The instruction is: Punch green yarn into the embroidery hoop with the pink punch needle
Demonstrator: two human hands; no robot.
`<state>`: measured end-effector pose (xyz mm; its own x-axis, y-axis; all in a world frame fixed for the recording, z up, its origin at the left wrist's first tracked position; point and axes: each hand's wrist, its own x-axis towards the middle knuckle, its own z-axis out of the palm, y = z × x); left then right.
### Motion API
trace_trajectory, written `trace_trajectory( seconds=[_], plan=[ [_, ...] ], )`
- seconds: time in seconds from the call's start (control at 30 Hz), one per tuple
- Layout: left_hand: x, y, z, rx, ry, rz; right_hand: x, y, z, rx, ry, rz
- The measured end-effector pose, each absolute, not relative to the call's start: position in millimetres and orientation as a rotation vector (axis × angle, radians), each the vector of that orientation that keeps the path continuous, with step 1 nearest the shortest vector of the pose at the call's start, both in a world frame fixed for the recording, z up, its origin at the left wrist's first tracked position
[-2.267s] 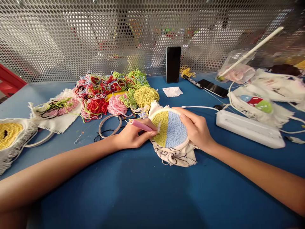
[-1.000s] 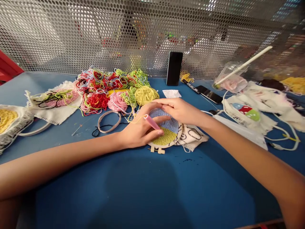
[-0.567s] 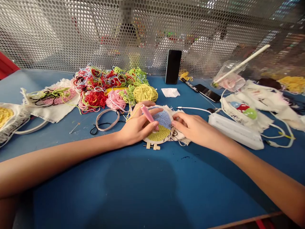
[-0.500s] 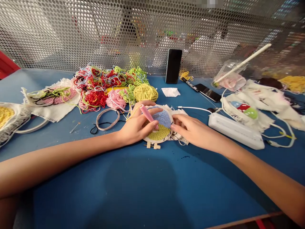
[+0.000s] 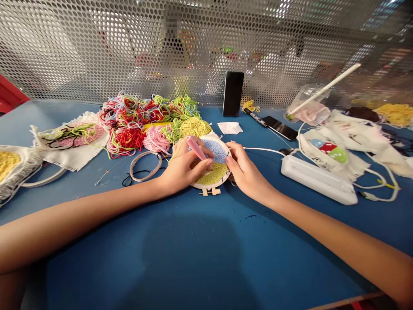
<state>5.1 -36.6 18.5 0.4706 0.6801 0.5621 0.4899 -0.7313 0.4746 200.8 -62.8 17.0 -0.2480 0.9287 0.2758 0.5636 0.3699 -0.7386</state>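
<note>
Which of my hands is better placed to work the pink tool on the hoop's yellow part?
Probably your left hand: it holds the pink tool, near the yellow part, while your right hand grips the hoop by its edge.

- Left hand [image 5: 180, 172] and right hand [image 5: 245, 173] — bare, slim-fingered
- Left forearm [image 5: 97, 214] and right forearm [image 5: 322, 229] — bare too, long and slender, tapering toward the hands

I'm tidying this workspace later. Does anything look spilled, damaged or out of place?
Two things. Small dark marks show on the blue tabletop, nearer the camera than the right hand; I can't tell whether smudges or scraps. The yarn heap beyond the left hand is tangled, red, green and blue strands mixed.
</note>
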Motion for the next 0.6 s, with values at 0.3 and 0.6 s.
trace_trajectory(
  seconds=[0.3, 0.6],
  plan=[
    [-2, -35, 16, 2.566, 0.937, 1.045, 189, -48, 7, -1.336, -1.904, 0.405],
    [-6, -34, 9, 2.323, 0.598, 1.199, 195, -45, 1, -1.349, -1.932, 0.364]
  ],
)
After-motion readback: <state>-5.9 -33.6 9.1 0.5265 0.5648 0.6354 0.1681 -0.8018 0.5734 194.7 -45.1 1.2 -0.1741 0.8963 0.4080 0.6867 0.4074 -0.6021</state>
